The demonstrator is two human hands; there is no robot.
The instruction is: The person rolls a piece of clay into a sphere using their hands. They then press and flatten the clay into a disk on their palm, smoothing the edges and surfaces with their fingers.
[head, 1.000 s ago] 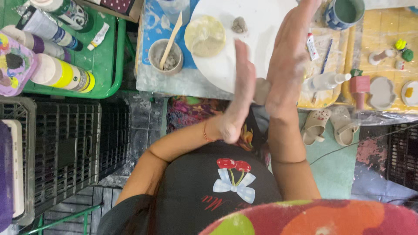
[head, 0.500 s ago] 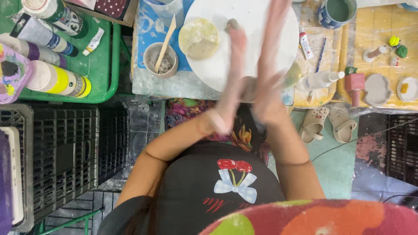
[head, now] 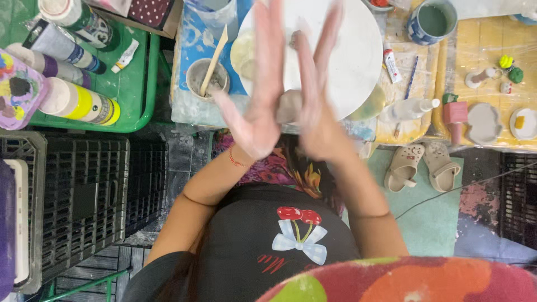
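Your left hand and right hand are raised in front of you with flat, spread fingers, palms turned toward each other and dusted pale. Between the heels of the two palms sits a small grey-brown lump of clay; both palms press against its sides, so it is pinched between open hands rather than gripped by curled fingers. Both hands are motion-blurred, so you cannot tell exactly how much of the lump each palm covers.

Just beyond your fingertips lies a round white board, with a pale flattened clay disc on its near-left edge, partly behind your left fingers. To the left of your left hand stands a small cup with a wooden stick leaning in it, on a blue-stained cloth. Farther left, a green tray holds several paint bottles lying on their sides.

To the right of your right hand sit a clear spray bottle, a thin blue brush and a small paint tube; beyond them a blue mug, and a yellow mat with small clay pieces.

Below your hands, black plastic crates stand at your left, and a pair of beige sandals rests on the green floor at your right.
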